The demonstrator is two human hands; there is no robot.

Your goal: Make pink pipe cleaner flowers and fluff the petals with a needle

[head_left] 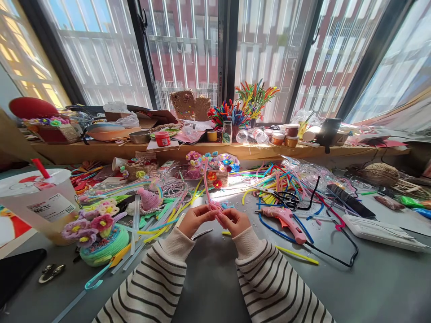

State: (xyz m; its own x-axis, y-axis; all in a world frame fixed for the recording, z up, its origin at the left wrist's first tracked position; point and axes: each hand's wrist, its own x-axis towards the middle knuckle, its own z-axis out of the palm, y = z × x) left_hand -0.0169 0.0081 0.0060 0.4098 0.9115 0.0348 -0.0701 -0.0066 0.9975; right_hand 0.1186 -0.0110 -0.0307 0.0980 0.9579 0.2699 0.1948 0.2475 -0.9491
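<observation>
A pink pipe cleaner rises between my hands, its upper end bent over near the flower box. My left hand pinches it low down between thumb and fingers. Close against it, my right hand also pinches the pink pipe cleaner, the fingertips of both hands almost meeting. The exact shape between the fingertips is partly hidden. Just behind stands a small woven box with fuzzy flowers. A pink glue gun lies right of my right hand, with black scissors behind it.
At the left stand a drink cup and a green basket of fuzzy flowers. Loose pipe cleaners pile up behind the glue gun, whose black cord curves right. Jars and bundled pipe cleaners line the windowsill.
</observation>
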